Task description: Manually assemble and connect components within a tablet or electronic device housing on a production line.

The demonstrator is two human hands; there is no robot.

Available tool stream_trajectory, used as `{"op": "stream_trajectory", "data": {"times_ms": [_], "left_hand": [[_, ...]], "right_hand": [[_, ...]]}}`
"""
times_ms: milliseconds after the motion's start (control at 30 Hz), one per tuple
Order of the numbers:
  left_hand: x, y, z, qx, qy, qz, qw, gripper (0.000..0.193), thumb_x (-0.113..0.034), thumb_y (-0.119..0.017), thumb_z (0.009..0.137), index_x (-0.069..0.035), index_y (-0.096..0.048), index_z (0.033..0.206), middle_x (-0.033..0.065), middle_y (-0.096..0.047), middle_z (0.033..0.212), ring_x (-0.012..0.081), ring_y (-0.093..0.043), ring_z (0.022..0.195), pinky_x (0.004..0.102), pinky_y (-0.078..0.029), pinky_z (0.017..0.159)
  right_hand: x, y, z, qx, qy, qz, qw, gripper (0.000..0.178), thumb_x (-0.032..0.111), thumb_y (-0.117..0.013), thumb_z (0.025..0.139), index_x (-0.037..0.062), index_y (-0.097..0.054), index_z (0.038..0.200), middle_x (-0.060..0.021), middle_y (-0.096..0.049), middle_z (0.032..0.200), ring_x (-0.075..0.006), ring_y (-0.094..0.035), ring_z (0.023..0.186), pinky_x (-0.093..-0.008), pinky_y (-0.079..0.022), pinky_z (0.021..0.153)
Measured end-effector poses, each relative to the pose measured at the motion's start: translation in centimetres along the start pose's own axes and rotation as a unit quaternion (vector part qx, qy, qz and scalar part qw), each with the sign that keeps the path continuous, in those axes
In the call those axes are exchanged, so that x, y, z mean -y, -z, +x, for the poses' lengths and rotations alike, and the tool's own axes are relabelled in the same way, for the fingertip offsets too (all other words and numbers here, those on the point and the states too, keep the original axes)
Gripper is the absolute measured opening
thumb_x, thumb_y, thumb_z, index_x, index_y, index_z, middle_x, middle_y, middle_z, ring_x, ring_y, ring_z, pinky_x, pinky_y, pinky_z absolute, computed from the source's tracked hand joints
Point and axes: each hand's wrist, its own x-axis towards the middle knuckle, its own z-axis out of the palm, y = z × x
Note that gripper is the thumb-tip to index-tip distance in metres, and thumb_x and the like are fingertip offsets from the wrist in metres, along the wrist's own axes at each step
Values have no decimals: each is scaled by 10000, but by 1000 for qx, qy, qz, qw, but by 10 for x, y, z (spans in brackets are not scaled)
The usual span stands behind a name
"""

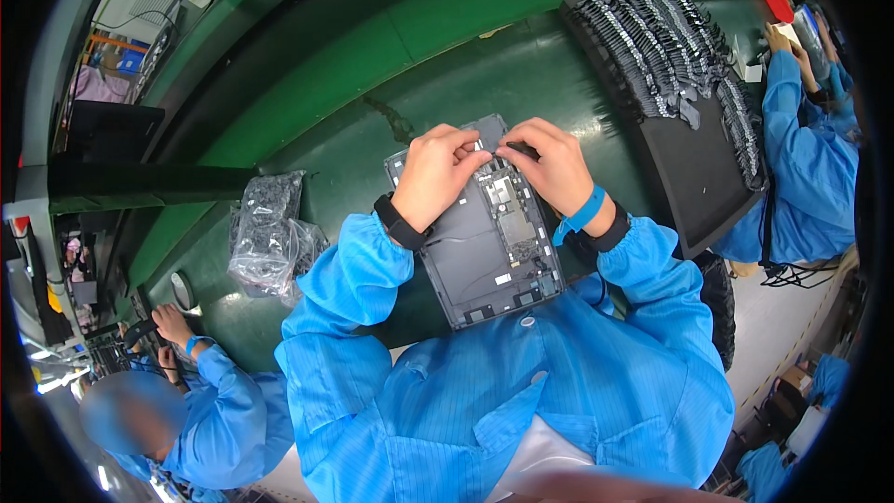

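A flat grey device housing [466, 265] lies open in front of me, with a circuit board [507, 214] and small components exposed along its right side. Over its far end, my left hand [435, 170] has thumb and index finger pinched together; what they grip, if anything, is too small to name. Close beside it, my right hand [551, 166] is closed too, its fingertips nearly meeting the left ones. A small dark piece [524, 148] shows between the right thumb and fingers. Both wrists wear black bands, and a blue strap [585, 211] circles the right one.
On the right, a black tray [694, 191] carries rows of dark, shiny small parts [643, 42]. Clear plastic bags [267, 237] lie left on the green table [358, 144]. Co-workers in blue sit at both sides. A green ledge [391, 33] runs along the back.
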Motion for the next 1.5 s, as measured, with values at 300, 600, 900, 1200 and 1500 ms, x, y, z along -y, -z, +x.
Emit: {"op": "stream_trajectory", "data": {"times_ms": [300,600,900,1200,1500], "left_hand": [[1,1,-1,-5,16,13,1000,284,-97,-743,773,20,-680,1024,112,-647,861,183,-648,707,274,-531,660],[3,0,-3,-18,0,30,999,282,-94,-755,757,16,-677,1004,114,-642,845,182,-646,718,278,-541,655],[1,1,-5,-30,0,30,999,272,-84,-750,759,30,-668,992,124,-636,850,192,-649,727,283,-546,662],[2,2,-5,-26,9,28,999,257,-81,-748,758,39,-662,969,127,-644,836,187,-655,713,276,-549,658],[2,3,-4,-30,8,30,999,236,-81,-748,761,42,-654,939,125,-649,820,184,-656,707,275,-550,654]], "right_hand": [[1,-3,0,-5,1,-44,999,153,110,-740,765,45,-664,881,-77,-613,893,-244,-624,707,-327,-510,617],[-2,-6,-3,-18,5,-90,996,180,166,-729,776,74,-671,919,-52,-600,938,-260,-639,747,-357,-522,638],[-2,-11,-3,-32,20,-104,994,163,162,-714,785,86,-675,923,-36,-611,967,-271,-646,766,-369,-530,644],[-4,-12,-3,-27,45,-120,991,168,170,-706,792,105,-679,944,-28,-632,1001,-270,-659,750,-370,-538,633],[-1,-10,-4,-25,45,-153,987,162,184,-697,797,133,-688,951,-4,-644,996,-262,-661,706,-371,-524,582]]}}
